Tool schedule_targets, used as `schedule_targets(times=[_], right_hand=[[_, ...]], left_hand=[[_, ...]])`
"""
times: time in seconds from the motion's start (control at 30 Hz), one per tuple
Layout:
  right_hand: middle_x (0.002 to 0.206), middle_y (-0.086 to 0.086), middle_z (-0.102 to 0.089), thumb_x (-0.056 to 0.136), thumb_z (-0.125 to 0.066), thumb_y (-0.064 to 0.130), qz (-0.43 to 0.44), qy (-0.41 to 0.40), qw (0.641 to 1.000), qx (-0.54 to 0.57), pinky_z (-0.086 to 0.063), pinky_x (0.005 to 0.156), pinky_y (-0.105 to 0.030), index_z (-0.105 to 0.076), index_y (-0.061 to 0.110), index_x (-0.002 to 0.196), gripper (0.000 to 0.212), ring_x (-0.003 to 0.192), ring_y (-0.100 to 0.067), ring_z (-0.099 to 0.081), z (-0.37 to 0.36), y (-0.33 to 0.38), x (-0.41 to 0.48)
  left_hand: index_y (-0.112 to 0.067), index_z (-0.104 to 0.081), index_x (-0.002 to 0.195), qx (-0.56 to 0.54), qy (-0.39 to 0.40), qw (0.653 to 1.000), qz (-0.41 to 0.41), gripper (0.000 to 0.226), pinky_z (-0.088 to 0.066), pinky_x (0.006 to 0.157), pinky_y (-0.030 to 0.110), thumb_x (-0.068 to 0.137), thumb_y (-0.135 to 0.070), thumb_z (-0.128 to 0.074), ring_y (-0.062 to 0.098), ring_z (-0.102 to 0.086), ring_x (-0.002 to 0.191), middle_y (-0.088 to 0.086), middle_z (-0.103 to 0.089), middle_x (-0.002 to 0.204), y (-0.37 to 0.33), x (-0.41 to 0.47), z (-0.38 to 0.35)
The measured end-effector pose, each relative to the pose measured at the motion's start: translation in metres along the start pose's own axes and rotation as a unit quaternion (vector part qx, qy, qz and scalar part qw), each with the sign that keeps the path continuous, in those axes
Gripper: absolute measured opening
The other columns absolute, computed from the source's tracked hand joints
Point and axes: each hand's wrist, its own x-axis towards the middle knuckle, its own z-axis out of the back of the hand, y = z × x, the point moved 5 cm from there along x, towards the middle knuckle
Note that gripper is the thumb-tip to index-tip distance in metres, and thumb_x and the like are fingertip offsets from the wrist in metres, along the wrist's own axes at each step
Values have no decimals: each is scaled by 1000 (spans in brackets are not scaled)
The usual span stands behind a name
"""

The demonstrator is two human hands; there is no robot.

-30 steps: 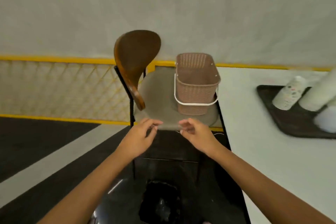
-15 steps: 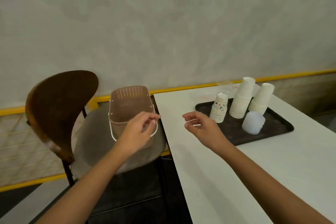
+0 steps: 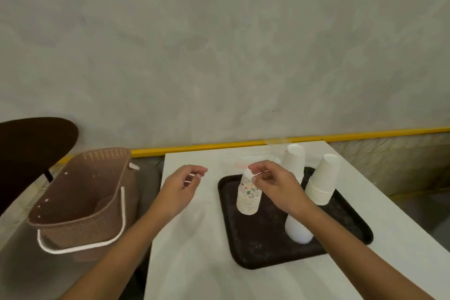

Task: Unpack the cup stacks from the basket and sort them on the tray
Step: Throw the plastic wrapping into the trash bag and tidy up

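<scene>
**Desk:** Where are the cups?

**Photographer:** Four stacks stand on the dark tray (image 3: 263, 248), which lies on the white bench (image 3: 194, 265). A patterned stack (image 3: 248, 202) is at the tray's left. A tall white stack (image 3: 294, 156) is at the back, and a second white stack (image 3: 322, 181) is by the right edge. A pale cloudy stack (image 3: 299, 232) sits toward the front, partly hidden behind the right forearm. The three paper stacks are rim down.

**Desk:** And the basket?

**Photographer:** The brown woven basket (image 3: 80, 200) is off the bench, on the grey seat of a dark-backed chair (image 3: 31, 143) at left. Its white handle is folded down on the near side.

**Desk:** The hands?

**Photographer:** The left hand (image 3: 180, 190) hovers over bare bench between basket and tray, fingers loosely curled and thumb close to the fingertips. The right hand (image 3: 275, 185) is above the tray at the top of the patterned stack, thumb and forefinger drawn near together. A thin pale streak shows at the fingertips of each hand. I cannot tell whether either hand pinches anything, or whether the right hand touches the stack.
</scene>
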Motion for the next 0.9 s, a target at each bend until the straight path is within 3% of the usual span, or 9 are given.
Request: schedule_targets(times=[0.27, 0.4, 0.47, 0.57, 0.63, 0.8, 0.9], right_hand=[[101, 2, -60, 88, -58, 7, 31, -32, 999, -1, -44, 70, -3, -60, 20, 102, 19, 90, -11, -57, 79, -22, 64], [97, 1, -59, 87, -58, 7, 38, -65, 997, -8, -41, 61, 0, -60, 23, 98, 20, 81, -8, -56, 115, -25, 117], [93, 2, -59, 87, -58, 9, 16, -71, 997, 0, -44, 66, -5, -62, 20, 101, 18, 83, -12, -56, 128, -34, 144], [85, -1, -59, 87, -55, 4, -62, -47, 990, 117, -51, 81, -25, -61, 8, 110, 24, 87, -18, -58, 137, -57, 179], [86, -3, -59, 87, -55, 2, -112, -25, 983, 141, -51, 79, -25, -59, 6, 113, 27, 87, -19, -57, 137, -80, 201], [87, -2, -58, 85, -61, 6, -195, 38, 974, 113, -49, 71, -23, -58, 7, 116, 31, 82, -16, -56, 130, -144, 252], [106, -9, -60, 84, -64, 8, -185, 77, 979, -23, -44, 70, -23, -56, 8, 119, 36, 94, -18, -54, 121, -182, 276]], left_hand=[[-30, -57, 97, 33, 19, 999, 9, 19, -39, 68, 1, 95, -15, -46, 7, -57, 93, -12, -58, 101, -29, 72, -60], [-25, -60, 101, 67, 25, 997, -14, 17, -40, 69, 4, 94, -15, -48, 7, -56, 90, -6, -58, 106, -40, 125, -74], [-20, -61, 108, 102, 40, 994, -25, 19, -40, 73, 11, 95, -15, -48, 9, -55, 90, -4, -56, 107, -43, 151, -82], [-17, -58, 117, 157, 76, 984, -34, 25, -41, 80, 16, 95, -18, -48, 8, -53, 94, -3, -56, 113, -40, 185, -97], [-19, -56, 121, 192, 108, 975, -34, 27, -42, 86, 19, 94, -20, -50, 9, -53, 99, -3, -55, 120, -30, 206, -110], [-25, -48, 129, 254, 169, 952, -21, 37, -35, 90, 17, 93, -29, -52, 10, -49, 116, -7, -49, 131, 9, 245, -154], [-26, -41, 135, 276, 203, 939, -8, 44, -32, 95, 18, 94, -32, -50, 12, -44, 124, -7, -42, 139, 38, 262, -182]])
